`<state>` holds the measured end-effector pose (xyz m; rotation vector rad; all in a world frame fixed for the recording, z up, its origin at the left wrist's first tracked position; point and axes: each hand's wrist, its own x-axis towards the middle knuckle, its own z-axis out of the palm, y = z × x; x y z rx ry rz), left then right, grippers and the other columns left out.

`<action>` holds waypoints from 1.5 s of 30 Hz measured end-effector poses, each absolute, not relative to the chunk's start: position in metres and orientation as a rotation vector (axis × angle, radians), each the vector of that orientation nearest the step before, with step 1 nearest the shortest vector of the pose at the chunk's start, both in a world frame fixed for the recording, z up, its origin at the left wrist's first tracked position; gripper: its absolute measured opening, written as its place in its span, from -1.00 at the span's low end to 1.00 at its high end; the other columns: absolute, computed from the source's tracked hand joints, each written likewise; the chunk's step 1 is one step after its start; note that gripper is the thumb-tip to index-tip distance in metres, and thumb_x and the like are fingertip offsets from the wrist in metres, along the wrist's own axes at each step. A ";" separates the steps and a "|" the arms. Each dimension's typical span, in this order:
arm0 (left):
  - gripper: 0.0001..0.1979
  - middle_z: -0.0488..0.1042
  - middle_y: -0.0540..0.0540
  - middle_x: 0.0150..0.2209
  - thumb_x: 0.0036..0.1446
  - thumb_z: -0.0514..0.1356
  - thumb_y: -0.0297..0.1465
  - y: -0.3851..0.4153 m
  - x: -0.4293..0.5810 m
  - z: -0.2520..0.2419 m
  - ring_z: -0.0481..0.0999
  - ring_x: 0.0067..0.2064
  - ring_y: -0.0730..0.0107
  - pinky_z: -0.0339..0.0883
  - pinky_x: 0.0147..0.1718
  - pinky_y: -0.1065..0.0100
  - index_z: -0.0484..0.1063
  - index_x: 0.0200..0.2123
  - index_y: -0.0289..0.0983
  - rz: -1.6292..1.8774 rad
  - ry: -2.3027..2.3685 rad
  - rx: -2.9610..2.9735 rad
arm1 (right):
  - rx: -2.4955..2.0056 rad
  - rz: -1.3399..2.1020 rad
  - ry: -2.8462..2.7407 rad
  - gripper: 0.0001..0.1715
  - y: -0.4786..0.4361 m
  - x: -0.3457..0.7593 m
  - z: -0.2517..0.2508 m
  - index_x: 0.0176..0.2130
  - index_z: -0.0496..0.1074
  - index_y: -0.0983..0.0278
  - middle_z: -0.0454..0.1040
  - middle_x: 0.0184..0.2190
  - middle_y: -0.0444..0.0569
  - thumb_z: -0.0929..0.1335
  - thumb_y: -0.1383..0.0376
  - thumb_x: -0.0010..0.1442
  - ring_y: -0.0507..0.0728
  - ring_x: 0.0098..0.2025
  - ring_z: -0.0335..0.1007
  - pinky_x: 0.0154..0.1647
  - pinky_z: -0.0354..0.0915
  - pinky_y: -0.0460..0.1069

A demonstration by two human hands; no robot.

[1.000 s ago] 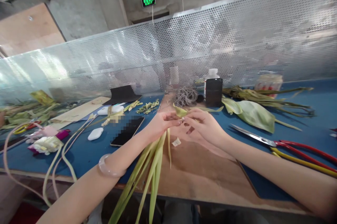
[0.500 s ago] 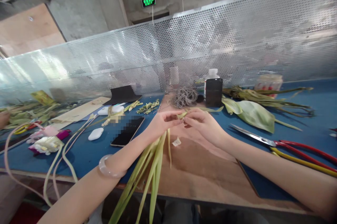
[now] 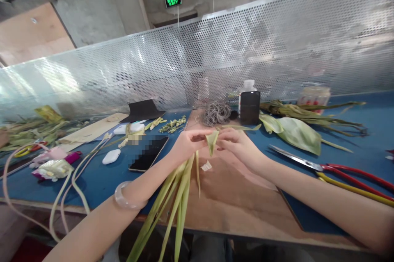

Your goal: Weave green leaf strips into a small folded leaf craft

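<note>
Over the wooden board [image 3: 234,200] my two hands meet at a pale green plant leaf [image 3: 211,142]. A pointed flap of it hangs down between them. My left hand [image 3: 189,144] is closed on the leaf, and long green leaf strips [image 3: 182,192] trail from under it past the table's front edge. My right hand [image 3: 235,142] is closed at the leaf's right side, fingertips pinched against it. The exact grip of the right fingertips is partly hidden.
Red-and-yellow-handled scissors [image 3: 317,167] lie by my right forearm. A phone [image 3: 150,154] and white earbud case [image 3: 111,156] are left. Behind stand grey cord [image 3: 216,113], an upright dark phone [image 3: 250,108] and broad leaves [image 3: 298,135]. A perforated metal screen [image 3: 221,53] bounds the back.
A pointed leaf flap now hangs down between my hands, where the leaf was mostly covered by fingers before. My right fingers have shifted slightly on it. The long strips stay put.
</note>
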<state>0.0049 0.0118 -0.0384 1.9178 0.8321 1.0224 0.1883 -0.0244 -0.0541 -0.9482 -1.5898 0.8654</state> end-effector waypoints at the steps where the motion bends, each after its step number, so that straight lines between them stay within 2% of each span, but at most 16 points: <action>1: -0.63 0.52 -0.16 -0.06 -0.04 0.29 -0.31 0.012 0.004 -0.038 0.52 -0.10 0.24 0.37 -0.08 0.23 0.50 -0.11 -0.26 1.031 0.832 1.934 | -0.950 0.854 -1.586 -0.84 -0.025 0.188 -0.054 -0.39 0.52 0.24 0.42 -0.29 -0.03 0.34 0.25 0.06 0.12 -0.19 0.34 -0.15 0.32 0.05; 4: -0.65 0.52 -0.16 -0.07 0.00 0.26 -0.30 0.012 0.003 -0.035 0.51 -0.10 0.23 0.36 -0.08 0.23 0.50 -0.10 -0.26 1.108 0.864 2.048 | -0.962 0.869 -1.467 -0.86 -0.030 0.187 -0.052 -0.35 0.44 0.24 0.44 -0.30 -0.06 0.30 0.26 0.10 0.09 -0.24 0.37 -0.19 0.31 0.02; 7: -0.71 0.53 -0.13 -0.11 0.04 0.23 -0.33 0.011 0.001 -0.033 0.49 -0.09 0.24 0.31 -0.05 0.24 0.52 -0.13 -0.21 1.253 0.938 2.266 | -0.978 0.950 -1.398 -0.80 -0.035 0.186 -0.049 -0.32 0.36 0.24 0.42 -0.36 -0.07 0.29 0.15 0.14 0.06 -0.36 0.38 -0.34 0.33 -0.01; 9: -0.73 0.54 -0.11 -0.16 0.06 0.22 -0.33 0.011 0.000 -0.032 0.48 -0.12 0.27 0.29 -0.06 0.25 0.52 -0.13 -0.18 1.302 0.962 2.404 | -0.956 1.002 -1.461 -0.74 -0.039 0.185 -0.047 -0.21 0.33 0.23 0.41 -0.41 -0.10 0.31 0.14 0.13 0.03 -0.44 0.35 -0.43 0.32 -0.03; 12: -0.72 0.54 -0.11 -0.20 0.08 0.20 -0.33 0.012 -0.001 -0.032 0.48 -0.18 0.29 0.31 -0.13 0.26 0.51 -0.11 -0.16 1.275 0.953 2.518 | -0.896 1.037 -1.556 -0.56 -0.042 0.181 -0.049 0.02 0.26 0.17 0.40 -0.38 -0.13 0.32 0.23 0.12 0.02 -0.44 0.33 -0.47 0.31 -0.06; 14: -0.72 0.54 -0.11 -0.21 0.08 0.20 -0.34 0.013 -0.002 -0.033 0.48 -0.20 0.29 0.32 -0.15 0.26 0.51 -0.10 -0.17 1.260 0.948 2.554 | -0.884 1.044 -1.599 -0.50 -0.042 0.180 -0.052 0.07 0.26 0.15 0.42 -0.35 -0.11 0.30 0.30 0.11 0.02 -0.40 0.34 -0.43 0.31 -0.06; 19: -0.77 0.57 -0.10 -0.23 0.10 0.20 -0.34 0.017 -0.004 -0.036 0.52 -0.23 0.32 0.35 -0.18 0.28 0.54 -0.16 -0.16 1.287 0.914 2.542 | -0.842 1.133 -1.585 -0.50 -0.038 0.183 -0.051 0.01 0.36 0.22 0.49 -0.27 -0.04 0.27 0.41 0.04 0.07 -0.31 0.40 -0.30 0.34 -0.01; 23: -0.80 0.58 -0.09 -0.20 0.08 0.22 -0.34 0.018 -0.004 -0.037 0.54 -0.19 0.30 0.39 -0.17 0.28 0.56 -0.20 -0.17 1.307 0.912 2.472 | -0.802 1.138 -1.538 -0.51 -0.041 0.184 -0.045 -0.03 0.40 0.26 0.52 -0.31 -0.04 0.24 0.44 0.02 0.07 -0.33 0.42 -0.29 0.32 0.00; 30: -0.80 0.57 -0.06 -0.17 0.07 0.22 -0.35 0.017 -0.002 -0.037 0.55 -0.15 0.30 0.41 -0.12 0.27 0.56 -0.22 -0.18 1.322 0.924 2.255 | -0.722 1.145 -1.509 -0.64 -0.041 0.183 -0.047 -0.08 0.44 0.24 0.50 -0.14 0.01 0.25 0.37 0.13 0.09 -0.22 0.43 -0.23 0.36 0.03; 36: -0.82 0.58 -0.04 -0.19 0.09 0.20 -0.39 0.017 -0.004 -0.035 0.55 -0.16 0.33 0.39 -0.12 0.30 0.56 -0.24 -0.16 1.345 0.955 2.406 | -0.760 1.156 -1.569 -0.68 -0.038 0.186 -0.049 -0.07 0.45 0.21 0.44 -0.05 0.01 0.28 0.26 0.16 0.11 -0.16 0.40 -0.21 0.37 0.04; 42: -0.81 0.59 -0.06 -0.23 0.07 0.20 -0.43 0.018 -0.005 -0.036 0.55 -0.21 0.32 0.41 -0.18 0.29 0.57 -0.24 -0.18 1.363 1.059 2.423 | -0.782 1.104 -1.662 -0.63 -0.037 0.186 -0.049 -0.06 0.44 0.28 0.51 -0.23 0.00 0.33 0.29 0.11 0.05 -0.33 0.41 -0.24 0.35 0.02; 45: -0.81 0.59 -0.05 -0.22 0.06 0.20 -0.43 0.017 -0.004 -0.036 0.56 -0.21 0.33 0.41 -0.17 0.30 0.57 -0.24 -0.19 1.373 1.073 2.359 | -0.801 1.069 -1.664 -0.66 -0.038 0.183 -0.050 -0.09 0.46 0.28 0.53 -0.25 -0.02 0.32 0.30 0.11 0.06 -0.33 0.43 -0.26 0.35 0.02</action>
